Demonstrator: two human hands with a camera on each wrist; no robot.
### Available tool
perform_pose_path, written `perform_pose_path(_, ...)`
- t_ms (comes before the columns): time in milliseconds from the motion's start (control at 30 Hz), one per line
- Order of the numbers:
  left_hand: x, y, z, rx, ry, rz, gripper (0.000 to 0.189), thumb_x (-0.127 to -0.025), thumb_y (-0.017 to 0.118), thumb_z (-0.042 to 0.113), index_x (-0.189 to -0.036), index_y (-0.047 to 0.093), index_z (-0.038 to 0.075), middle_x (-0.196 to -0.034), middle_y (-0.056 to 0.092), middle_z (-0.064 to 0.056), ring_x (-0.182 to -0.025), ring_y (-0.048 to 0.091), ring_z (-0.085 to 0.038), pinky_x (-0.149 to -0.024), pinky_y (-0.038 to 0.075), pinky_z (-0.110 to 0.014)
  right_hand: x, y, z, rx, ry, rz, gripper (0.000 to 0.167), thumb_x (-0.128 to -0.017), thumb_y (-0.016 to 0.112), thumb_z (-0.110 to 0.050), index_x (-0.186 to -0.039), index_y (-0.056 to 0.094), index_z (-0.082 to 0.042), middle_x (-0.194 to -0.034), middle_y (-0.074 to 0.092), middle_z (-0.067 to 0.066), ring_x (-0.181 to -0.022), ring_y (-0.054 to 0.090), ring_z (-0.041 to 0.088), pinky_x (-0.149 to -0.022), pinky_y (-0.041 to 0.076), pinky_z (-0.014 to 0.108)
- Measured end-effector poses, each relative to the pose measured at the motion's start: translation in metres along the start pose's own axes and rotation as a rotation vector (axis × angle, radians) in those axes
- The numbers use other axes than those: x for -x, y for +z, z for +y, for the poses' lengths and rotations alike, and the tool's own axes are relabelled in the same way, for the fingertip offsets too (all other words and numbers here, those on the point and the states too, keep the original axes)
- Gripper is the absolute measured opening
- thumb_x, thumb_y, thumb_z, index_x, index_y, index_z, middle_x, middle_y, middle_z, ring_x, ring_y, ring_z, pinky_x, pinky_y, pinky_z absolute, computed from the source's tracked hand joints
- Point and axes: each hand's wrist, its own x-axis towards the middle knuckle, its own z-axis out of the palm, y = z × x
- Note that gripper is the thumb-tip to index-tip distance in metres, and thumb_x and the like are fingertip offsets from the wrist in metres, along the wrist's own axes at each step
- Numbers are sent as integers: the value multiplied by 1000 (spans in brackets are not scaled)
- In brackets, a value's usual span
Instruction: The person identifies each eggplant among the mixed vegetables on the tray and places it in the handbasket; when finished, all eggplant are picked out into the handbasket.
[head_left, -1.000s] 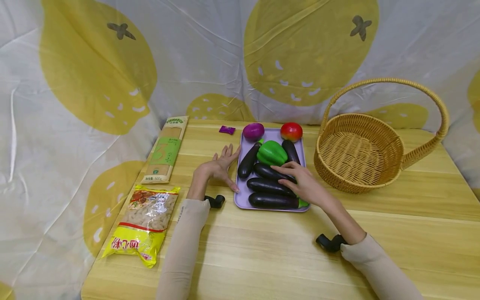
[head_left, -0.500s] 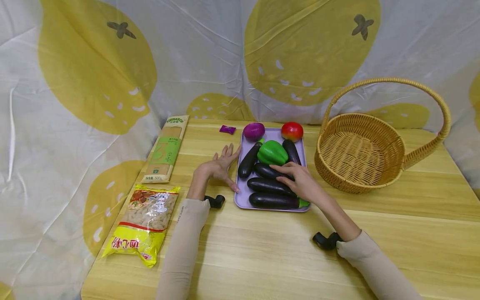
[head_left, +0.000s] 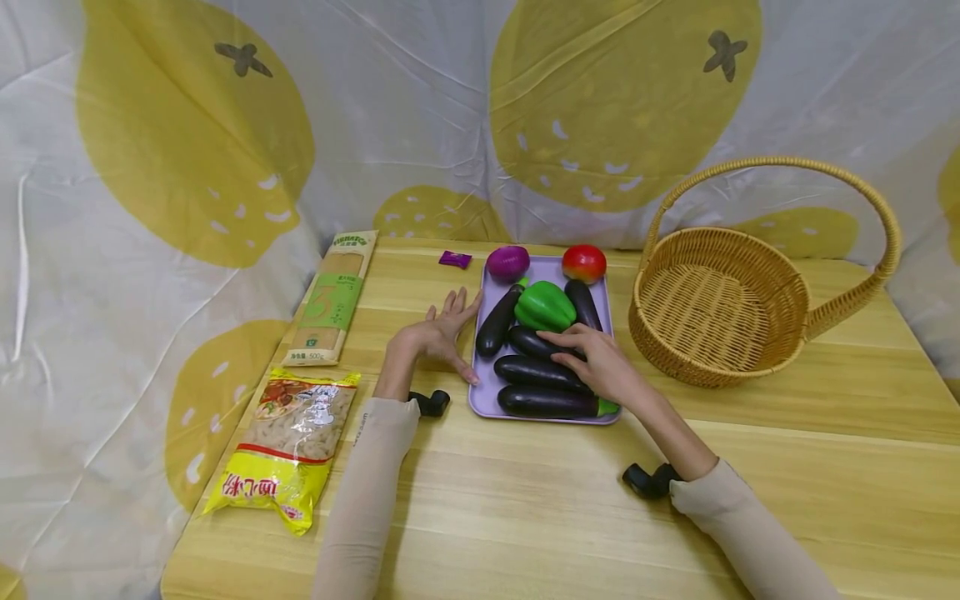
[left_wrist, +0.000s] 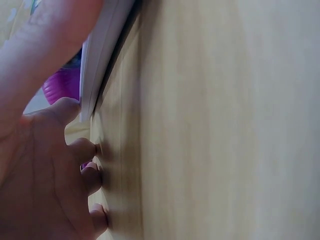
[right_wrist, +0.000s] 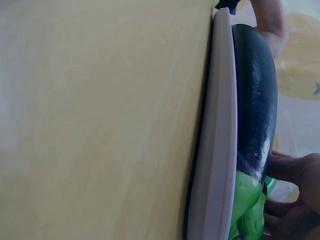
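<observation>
On the table a lilac tray (head_left: pixel 487 398) holds several dark eggplants with green caps, a green bell pepper (head_left: pixel 545 306), a purple oval item (head_left: pixel 507 262) and a red rounded fruit (head_left: pixel 584 263). My left hand (head_left: pixel 437 335) spreads its fingers at the tray's left edge, thumb and forefinger against the rim (left_wrist: pixel 97 62). My right hand (head_left: pixel 613 371) pinches the right part of an eggplant (head_left: pixel 527 340) just in front of the pepper, thumb on the near side. In the right wrist view the frontmost eggplant (right_wrist: pixel 256 95) partly hides these fingers (right_wrist: pixel 284 167).
A wicker basket (head_left: pixel 645 333) with a tall handle stands right of the tray. To the left lie a flat noodle pack (head_left: pixel 333 300) and a yellow bag (head_left: pixel 288 450) of pale pieces. Behind my left hand is a small purple packet (head_left: pixel 455 259). Patterned cloth hangs behind.
My right hand and forearm have shifted slightly to the left over the same eggplant. The left hand and the tray's contents look unchanged.
</observation>
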Motion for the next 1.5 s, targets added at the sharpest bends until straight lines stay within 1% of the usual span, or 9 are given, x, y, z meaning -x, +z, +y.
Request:
perform_pose_path(333, -1, 0, 0, -8, 11, 8, 150, -67, 96, 47, -165, -17, 27, -170, -28, -13, -159, -28, -29, -130, -16, -54, 0, -1, 1, 16, -23, 15, 42, -96, 73, -10, -137, 69, -14, -109, 70, 13, -92, 60, 23, -77, 44, 34)
perform_pose_path(567, -2, 0, 0, -5, 5, 7, 151, -67, 96, 48, -165, -17, 28, -170, -29, -12, -159, -28, -28, -130, -16, -54, 2, -6, -2, 13, -22, 19, 42, -96, 73, -10, -137, 69, -15, -109, 69, 13, -96, 63, 24, -79, 48, 35)
perform_pose_path(867, -2, -1, 2, -4, 12, 5, 152, -66, 97, 48, -165, -17, 26, -170, -29, -13, -159, -28, -28, -129, -16, -55, 1, -20, -5, -6, -37, 11, 42, -95, 73, -9, -137, 69, -14, -109, 69, 15, -90, 61, 24, -75, 47, 33)
perform_pose_path(1067, -2, -1, 1, -16, 3, 6, 151, -66, 96, 49, -165, -17, 27, -170, -29, -13, -159, -29, -28, -129, -16, -54, 2, -48, -11, -44, -34, -3, 41, -97, 72, -9, -137, 69, -15, -110, 69, 14, -81, 56, 20, -66, 45, 25)
perform_pose_path(1200, -2, 0, 1, -4, -2, 4, 151, -67, 96, 48, -165, -16, 27, -170, -29, -13, -158, -29, -28, -129, -17, -54, 4, -74, -9, -43, -29, 31, 40, -97, 71, -11, -137, 70, -17, -108, 70, 12, -82, 54, 19, -67, 44, 23)
perform_pose_path(1300, -2, 1, 0, 1, -2, 1, 150, -67, 96, 48, -165, -17, 27, -170, -29, -13, -158, -30, -28, -129, -17, -55, 7, -97, -7, -17, -22, 72, 39, -98, 70, -12, -137, 69, -18, -108, 70, 11, -86, 54, 19, -70, 42, 23)
perform_pose_path(1367, -3, 1, -1, 0, -3, 0, 150, -67, 95, 49, -165, -17, 27, -170, -29, -13, -158, -30, -28, -129, -17, -55, 11, -114, -5, -5, 13, 94, 40, -99, 70, -14, -138, 69, -20, -110, 70, 12, -87, 53, 20, -68, 41, 23)
perform_pose_path(1433, -3, 1, -2, -4, -4, 1, 150, -67, 95, 49, -165, -17, 27, -170, -29, -14, -158, -29, -28, -129, -17, -55, 14, -132, -1, -2, 63, 105, 40, -99, 69, -15, -138, 68, -23, -117, 70, 13, -90, 53, 20, -68, 40, 22)
perform_pose_path(1500, -3, 1, -2, -6, -5, 1, 150, -67, 95, 50, -165, -17, 27, -170, -28, -14, -158, -29, -28, -129, -16, -55, 18, -150, 4, 2, 123, 112, 40, -100, 70, -18, -139, 68, -26, -124, 69, 14, -89, 51, 19, -66, 38, 22)
